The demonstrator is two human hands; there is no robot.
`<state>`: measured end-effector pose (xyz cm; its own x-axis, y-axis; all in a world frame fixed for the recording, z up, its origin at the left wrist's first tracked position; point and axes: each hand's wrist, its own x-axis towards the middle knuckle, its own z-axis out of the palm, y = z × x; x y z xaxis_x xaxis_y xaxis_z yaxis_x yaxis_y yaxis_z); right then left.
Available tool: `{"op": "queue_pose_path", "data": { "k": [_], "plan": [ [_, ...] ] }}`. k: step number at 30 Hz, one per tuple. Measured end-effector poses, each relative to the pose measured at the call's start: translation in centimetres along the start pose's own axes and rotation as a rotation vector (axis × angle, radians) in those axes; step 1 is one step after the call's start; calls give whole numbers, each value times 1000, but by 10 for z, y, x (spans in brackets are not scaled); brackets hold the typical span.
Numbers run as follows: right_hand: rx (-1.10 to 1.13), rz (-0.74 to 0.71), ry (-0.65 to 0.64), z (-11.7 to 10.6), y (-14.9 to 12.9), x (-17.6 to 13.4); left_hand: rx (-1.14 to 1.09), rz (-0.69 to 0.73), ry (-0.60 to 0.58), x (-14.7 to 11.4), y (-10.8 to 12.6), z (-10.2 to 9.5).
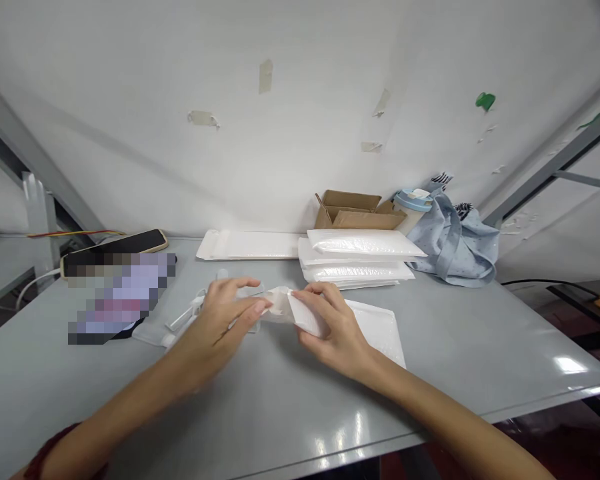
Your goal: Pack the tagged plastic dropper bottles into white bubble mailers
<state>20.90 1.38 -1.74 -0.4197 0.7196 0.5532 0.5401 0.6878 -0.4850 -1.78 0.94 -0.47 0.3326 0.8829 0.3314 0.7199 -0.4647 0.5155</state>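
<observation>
My right hand (333, 327) grips a small white box-like piece (307, 315) between thumb and fingers. A crumpled, translucent plastic wrapping (279, 303) extends from its left end. The thumb and a finger of my left hand (233, 310) are closed on the left edge of that wrapping. Beneath and beyond my right hand, a white padded envelope (380, 330) lies flat on the grey table (260, 407). Partly hidden behind my left hand are clear plastic pieces and a white item (183, 317), whose kind I cannot make out.
Padded envelopes (360, 250) are stacked behind my right hand, with others (253, 245) lying along the wall. An open cardboard box (355, 210), a lidded cup (414, 200) and a blue cloth bag (455, 237) stand at the back. A phone (125, 247) lies left, near a blurred-out item (130, 293).
</observation>
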Motion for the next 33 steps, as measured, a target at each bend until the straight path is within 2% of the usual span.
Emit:
{"op": "queue_pose_path", "data": {
  "k": [3,6,9,12,17,21,23,25,29,33],
  "plan": [
    [-18,20,12,0,3,1,117,138,-102,2,-9,-7],
    [-27,45,10,-2,4,3,179,218,-251,0,-11,-2],
    [-40,72,-18,-3,4,3,132,218,-246,-1,-8,0],
    [-48,87,-46,-3,3,2,-42,113,-96,1,-4,-12],
    [-52,106,-84,-1,2,2,-535,-130,280,5,11,-33],
    [-39,117,-76,-1,2,2,-695,-203,460,5,22,-29],
    [-25,109,-56,-2,1,2,-701,-216,501,5,23,-23],
    [-15,93,-37,-3,-1,1,-666,-230,448,5,22,-14],
    [-13,79,-16,-2,-2,1,-574,-223,227,3,16,4],
    [-10,95,-56,1,2,1,-326,-224,48,0,10,17]
  ]
}}
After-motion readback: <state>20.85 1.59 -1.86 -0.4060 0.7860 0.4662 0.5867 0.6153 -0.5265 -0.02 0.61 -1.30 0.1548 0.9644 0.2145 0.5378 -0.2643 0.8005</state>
